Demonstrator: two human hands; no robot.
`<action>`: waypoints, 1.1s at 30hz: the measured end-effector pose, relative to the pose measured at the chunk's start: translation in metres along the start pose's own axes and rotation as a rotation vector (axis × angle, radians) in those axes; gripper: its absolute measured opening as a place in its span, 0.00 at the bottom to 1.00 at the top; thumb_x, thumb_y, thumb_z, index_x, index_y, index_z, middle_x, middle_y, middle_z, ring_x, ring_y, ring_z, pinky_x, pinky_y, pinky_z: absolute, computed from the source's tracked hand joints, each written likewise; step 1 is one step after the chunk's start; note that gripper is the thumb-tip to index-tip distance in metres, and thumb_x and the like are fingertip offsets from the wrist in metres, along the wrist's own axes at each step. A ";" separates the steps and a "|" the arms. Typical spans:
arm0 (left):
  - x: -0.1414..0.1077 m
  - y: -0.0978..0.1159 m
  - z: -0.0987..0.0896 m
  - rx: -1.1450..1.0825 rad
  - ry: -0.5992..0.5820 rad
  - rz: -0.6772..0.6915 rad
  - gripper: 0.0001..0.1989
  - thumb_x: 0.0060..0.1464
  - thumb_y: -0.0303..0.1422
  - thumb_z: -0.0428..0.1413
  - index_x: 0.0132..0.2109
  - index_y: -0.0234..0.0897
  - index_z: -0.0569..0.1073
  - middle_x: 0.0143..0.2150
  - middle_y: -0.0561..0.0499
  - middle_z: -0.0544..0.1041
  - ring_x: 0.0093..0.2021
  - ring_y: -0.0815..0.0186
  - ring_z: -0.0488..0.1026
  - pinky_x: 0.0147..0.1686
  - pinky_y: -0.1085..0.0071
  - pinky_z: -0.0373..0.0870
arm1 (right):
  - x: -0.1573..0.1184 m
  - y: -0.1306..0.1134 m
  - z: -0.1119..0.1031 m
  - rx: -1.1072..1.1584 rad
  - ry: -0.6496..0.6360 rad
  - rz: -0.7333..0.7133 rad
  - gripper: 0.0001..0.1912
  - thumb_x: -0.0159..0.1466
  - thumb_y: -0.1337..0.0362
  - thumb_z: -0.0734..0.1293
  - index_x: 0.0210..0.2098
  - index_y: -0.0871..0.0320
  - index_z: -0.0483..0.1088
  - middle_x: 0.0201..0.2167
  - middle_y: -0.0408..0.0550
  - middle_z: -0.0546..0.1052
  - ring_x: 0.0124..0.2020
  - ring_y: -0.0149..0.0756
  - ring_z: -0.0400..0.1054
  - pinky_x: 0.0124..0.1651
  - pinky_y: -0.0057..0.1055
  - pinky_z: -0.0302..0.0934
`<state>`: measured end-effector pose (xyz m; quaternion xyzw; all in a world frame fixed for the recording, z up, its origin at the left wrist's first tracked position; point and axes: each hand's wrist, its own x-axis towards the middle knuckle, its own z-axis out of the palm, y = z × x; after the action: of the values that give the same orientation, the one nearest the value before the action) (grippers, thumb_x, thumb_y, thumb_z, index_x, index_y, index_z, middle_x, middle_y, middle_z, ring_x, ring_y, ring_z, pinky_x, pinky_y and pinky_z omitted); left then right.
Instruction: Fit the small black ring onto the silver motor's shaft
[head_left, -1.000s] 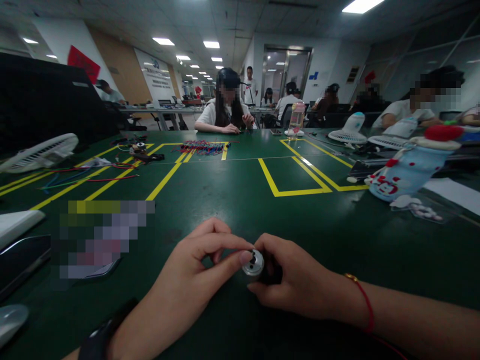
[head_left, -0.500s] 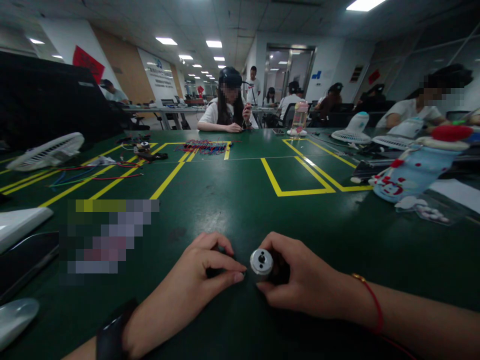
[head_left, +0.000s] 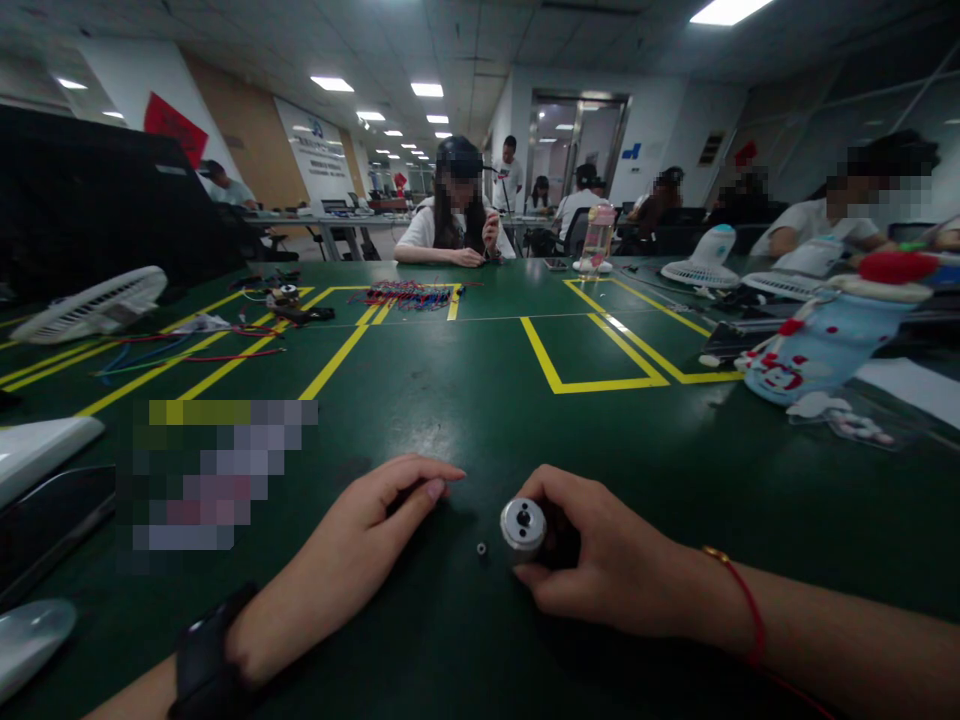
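Observation:
My right hand (head_left: 600,550) is wrapped round a silver cylindrical motor (head_left: 523,528), which stands upright on the green table. The motor's round end faces up and shows a dark centre hole with two smaller holes beside it. Just left of the motor lies a tiny metal part (head_left: 481,549), like a small pinion or bushing, touched by neither hand. My left hand (head_left: 390,510) rests farther left and a little beyond that part. Its fingers stretch out loosely, with nothing visible in them.
A green table (head_left: 450,430) carries yellow tape lines. Bundled wires (head_left: 409,293) lie towards a person (head_left: 450,220) seated opposite. At the left are a white fan (head_left: 97,303) and a mouse (head_left: 34,640). A blue bottle (head_left: 832,340) and a small plastic bag (head_left: 862,425) are at the right.
My left hand has let go of the tiny metal part beside the motor and moved away to the left, its fingers loosening. My right hand and the motor have stayed put.

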<state>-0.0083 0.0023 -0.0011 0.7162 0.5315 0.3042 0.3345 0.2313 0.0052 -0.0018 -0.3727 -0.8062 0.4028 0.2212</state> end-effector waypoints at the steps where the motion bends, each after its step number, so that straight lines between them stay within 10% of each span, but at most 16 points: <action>1: 0.000 -0.001 0.000 -0.017 0.018 -0.023 0.11 0.61 0.34 0.50 0.46 0.46 0.76 0.41 0.52 0.77 0.42 0.60 0.73 0.44 0.66 0.66 | 0.000 0.000 0.000 0.000 -0.001 0.001 0.15 0.52 0.70 0.69 0.38 0.57 0.64 0.31 0.41 0.71 0.27 0.30 0.63 0.26 0.25 0.57; 10: 0.001 -0.007 -0.001 -0.035 0.085 -0.057 0.11 0.60 0.29 0.46 0.41 0.40 0.74 0.33 0.53 0.75 0.36 0.62 0.72 0.37 0.68 0.66 | 0.000 0.001 0.000 0.014 0.010 0.015 0.16 0.50 0.71 0.69 0.37 0.57 0.63 0.31 0.41 0.70 0.27 0.30 0.63 0.26 0.25 0.56; 21: -0.009 0.009 0.007 0.206 -0.208 0.208 0.11 0.49 0.23 0.55 0.40 0.42 0.72 0.48 0.51 0.70 0.50 0.59 0.66 0.50 0.64 0.62 | 0.000 0.002 0.002 -0.010 0.031 -0.019 0.15 0.51 0.71 0.68 0.38 0.57 0.63 0.31 0.40 0.69 0.27 0.29 0.62 0.26 0.25 0.57; 33: -0.004 0.026 0.009 0.079 0.032 0.270 0.06 0.60 0.29 0.53 0.42 0.43 0.72 0.41 0.53 0.70 0.43 0.64 0.69 0.43 0.68 0.65 | 0.002 0.005 0.004 -0.065 0.031 -0.032 0.15 0.54 0.67 0.69 0.40 0.55 0.64 0.30 0.39 0.70 0.27 0.29 0.62 0.26 0.25 0.56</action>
<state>0.0122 -0.0089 0.0146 0.7889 0.4471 0.3369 0.2535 0.2294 0.0070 -0.0081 -0.3729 -0.8212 0.3669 0.2280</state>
